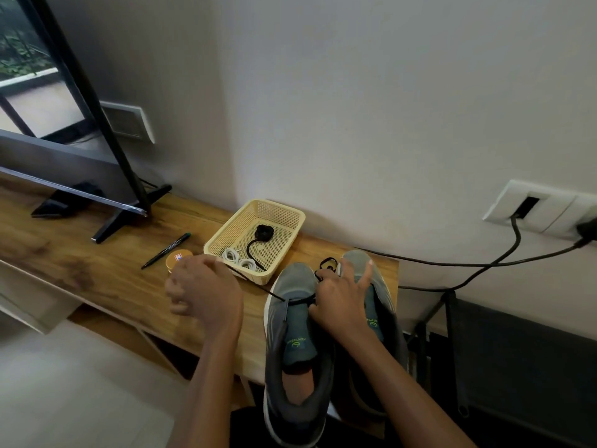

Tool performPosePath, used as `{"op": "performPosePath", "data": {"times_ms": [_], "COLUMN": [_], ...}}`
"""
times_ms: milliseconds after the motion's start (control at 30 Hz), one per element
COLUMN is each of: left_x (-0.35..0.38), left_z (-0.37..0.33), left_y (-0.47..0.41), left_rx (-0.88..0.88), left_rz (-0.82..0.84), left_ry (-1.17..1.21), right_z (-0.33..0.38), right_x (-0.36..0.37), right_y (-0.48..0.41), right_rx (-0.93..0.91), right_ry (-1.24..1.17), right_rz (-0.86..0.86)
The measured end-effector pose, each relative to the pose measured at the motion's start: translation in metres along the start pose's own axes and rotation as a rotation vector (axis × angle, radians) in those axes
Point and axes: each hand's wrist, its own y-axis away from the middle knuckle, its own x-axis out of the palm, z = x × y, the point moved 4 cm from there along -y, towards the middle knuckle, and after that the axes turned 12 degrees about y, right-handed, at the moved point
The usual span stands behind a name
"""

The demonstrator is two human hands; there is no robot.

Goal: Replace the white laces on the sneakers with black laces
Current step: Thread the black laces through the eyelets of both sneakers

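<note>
I am working at the end of a long brown wooden surface (97, 270) set against a pale wall, with a pair of grey knit sneakers lying side by side on it, toes pointing at the wall. My left hand (203, 292) is curled closed on one end of a thin black lace (258, 286) and is drawing it out taut to the left, away from the front eyelet of the left grey sneaker (290, 286). The lace is crossing that sneaker's lowest eyelets and running under my right hand (339, 299), which is lying across the gap between the two sneakers with the forefinger stretching out straight over the toe of the right grey sneaker (352, 258); I cannot tell whether its other fingers are pinching the lace or only pressing on it. A loop of the same lace is showing just beyond that hand. Behind my left hand a cream plastic mesh basket (292, 211) is holding a coiled black lace (264, 232) and two rolled white laces (240, 258). A small round orange-lidded tin (176, 255) and a black pen (166, 250) are lying to the basket's left.
</note>
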Motion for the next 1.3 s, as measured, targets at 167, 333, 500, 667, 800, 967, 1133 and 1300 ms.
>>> {"op": "performPosePath", "data": {"times_ms": [167,333,500,667,800,967,1133,1300], "left_x": [0.048,0.071,0.050,0.052,0.060,0.004,-0.019,0.020], "left_z": [0.007,0.015,-0.004,0.000,0.027,0.026,0.010,-0.005], "left_y": [0.010,0.020,0.036,0.035,0.001,-0.028,-0.018,0.001], "left_rx": [0.212,0.296,0.275,0.265,0.200,-0.071,-0.067,0.300], "left_rz": [0.505,0.665,0.625,0.612,0.555,0.052,-0.221,0.241], "left_ry": [-0.219,-0.396,-0.484,-0.532,-0.448,-0.169,0.087,0.051], "right_z": [0.000,0.001,0.000,0.002,0.002,0.001,0.002,0.003], "right_x": [0.001,0.002,0.003,0.003,0.002,0.002,0.001,0.002], "right_y": [-0.004,-0.004,-0.004,-0.003,-0.002,-0.002,-0.002,-0.003], "right_rx": [-0.018,-0.015,0.000,0.005,0.021,0.015,0.011,0.011], "right_ry": [-0.035,-0.034,-0.048,-0.036,-0.033,-0.037,-0.048,-0.067], "right_rz": [0.003,0.006,0.004,-0.017,-0.026,-0.022,-0.004,-0.015]}}
